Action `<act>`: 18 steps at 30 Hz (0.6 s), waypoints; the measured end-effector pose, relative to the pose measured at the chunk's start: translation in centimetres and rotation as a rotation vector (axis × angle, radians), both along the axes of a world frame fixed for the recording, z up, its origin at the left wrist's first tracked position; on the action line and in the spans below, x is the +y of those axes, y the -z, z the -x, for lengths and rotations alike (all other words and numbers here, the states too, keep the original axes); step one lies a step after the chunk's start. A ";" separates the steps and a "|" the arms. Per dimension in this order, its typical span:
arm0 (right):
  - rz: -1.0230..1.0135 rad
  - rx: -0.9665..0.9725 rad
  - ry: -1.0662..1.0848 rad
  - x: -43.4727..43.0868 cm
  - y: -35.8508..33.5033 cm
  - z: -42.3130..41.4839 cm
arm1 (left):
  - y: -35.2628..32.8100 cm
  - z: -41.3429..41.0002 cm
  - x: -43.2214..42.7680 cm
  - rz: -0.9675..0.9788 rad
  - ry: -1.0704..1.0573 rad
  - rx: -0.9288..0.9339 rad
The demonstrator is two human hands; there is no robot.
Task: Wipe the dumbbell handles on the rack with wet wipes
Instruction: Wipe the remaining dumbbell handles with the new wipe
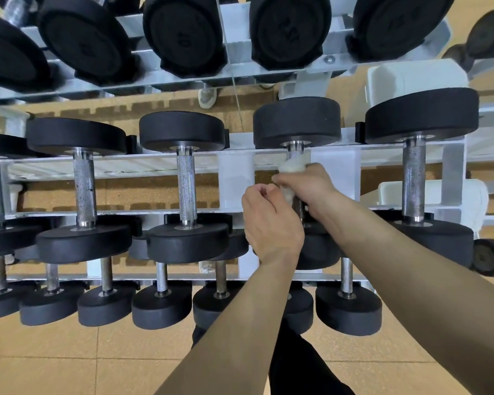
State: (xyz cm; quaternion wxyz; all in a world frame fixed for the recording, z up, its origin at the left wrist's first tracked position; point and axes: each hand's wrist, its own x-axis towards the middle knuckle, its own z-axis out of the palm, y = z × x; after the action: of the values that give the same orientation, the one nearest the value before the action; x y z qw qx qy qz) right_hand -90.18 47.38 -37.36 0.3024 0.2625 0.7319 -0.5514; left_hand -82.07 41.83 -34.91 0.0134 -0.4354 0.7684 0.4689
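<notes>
Steel handle (295, 151) of one dumbbell (296, 124) on the middle tier of the rack (236, 178) sits toward 1 o'clock of centre. Its long axis runs 12 to 6 across the rails. It looks rigid, knurled and far too heavy to shift idly, so it is better left cradled. The wet wipe (291, 167) is soft, limp and probably slick, and works best wrapped round the bar. The right hand (308, 185) has its fingers curled round wipe and bar. The left hand (271, 220) is curled close at its 7 o'clock; I cannot tell whether it pinches the wipe's tail.
</notes>
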 end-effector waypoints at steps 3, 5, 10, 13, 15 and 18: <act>0.109 -0.038 0.121 -1.1 -0.4 2.5 | 0.0 0.0 0.1 0.016 0.001 0.017; 0.296 -0.130 0.129 -0.7 -0.3 3.7 | 0.0 -0.1 0.1 0.020 0.006 0.017; 0.889 -0.393 0.081 1.5 1.6 3.0 | 0.2 0.1 0.0 0.021 0.007 0.007; 0.765 -0.400 -0.111 2.7 2.4 0.9 | 0.0 0.1 0.0 0.009 0.018 -0.008; 0.557 -0.279 -0.255 3.2 2.4 -0.4 | -0.1 0.1 0.0 -0.003 0.024 -0.016; 0.194 -0.094 -0.336 3.0 1.8 -1.2 | -0.2 0.0 0.0 -0.002 0.025 -0.018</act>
State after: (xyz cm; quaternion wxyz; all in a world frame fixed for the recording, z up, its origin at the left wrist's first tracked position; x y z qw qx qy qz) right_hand -89.02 50.41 -39.16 0.4477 0.1318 0.6939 -0.5483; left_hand -82.09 41.83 -34.68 0.0266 -0.4297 0.7733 0.4655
